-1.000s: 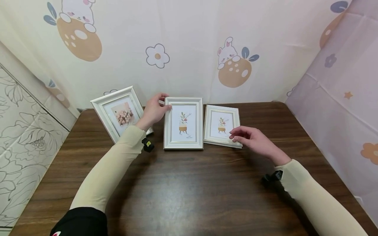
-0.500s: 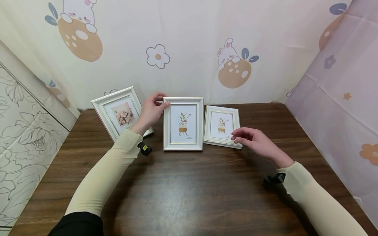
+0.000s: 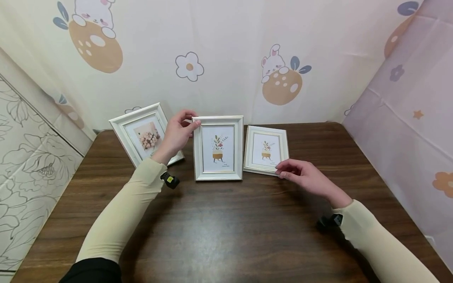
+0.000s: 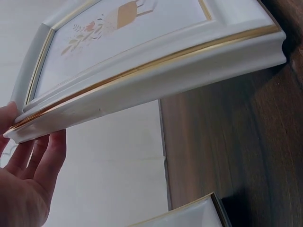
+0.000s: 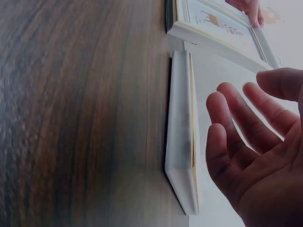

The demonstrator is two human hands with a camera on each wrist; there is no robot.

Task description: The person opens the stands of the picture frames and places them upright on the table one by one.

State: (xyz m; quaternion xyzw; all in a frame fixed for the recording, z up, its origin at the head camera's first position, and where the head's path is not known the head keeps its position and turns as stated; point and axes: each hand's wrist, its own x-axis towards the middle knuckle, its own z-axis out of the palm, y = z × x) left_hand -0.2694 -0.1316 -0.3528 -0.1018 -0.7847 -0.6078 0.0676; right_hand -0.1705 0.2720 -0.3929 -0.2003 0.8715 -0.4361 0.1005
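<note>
Left grip (image 3: 175, 133) around corner of middle frame (image 3: 218, 148), long axis upright, front toward camera.

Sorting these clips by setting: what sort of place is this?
Probably a home-like room or small recording corner, judging by the wood-grain table, cloth hangings printed with rabbits and flowers, and white picture frames.
</note>
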